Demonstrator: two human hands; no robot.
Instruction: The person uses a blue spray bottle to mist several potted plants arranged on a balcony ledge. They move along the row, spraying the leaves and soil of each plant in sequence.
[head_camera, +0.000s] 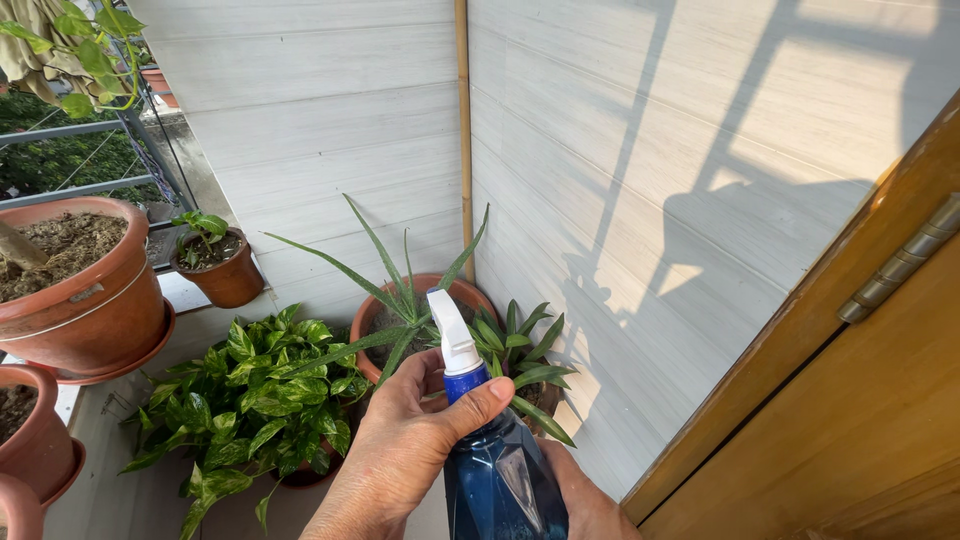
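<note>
A blue spray bottle with a white nozzle is held upright low in the middle of the head view. My left hand wraps around its neck, thumb lying across the blue collar and fingers behind the trigger. My right hand holds the bottle's body from the right and is mostly hidden behind it. The nozzle points away toward a spiky, long-leaved plant in a terracotta pot in the corner.
A leafy green plant sits left of the bottle, a small dark-leaved plant to its right. More terracotta pots stand on the ledge at left. White panelled walls are behind, a wooden door at right.
</note>
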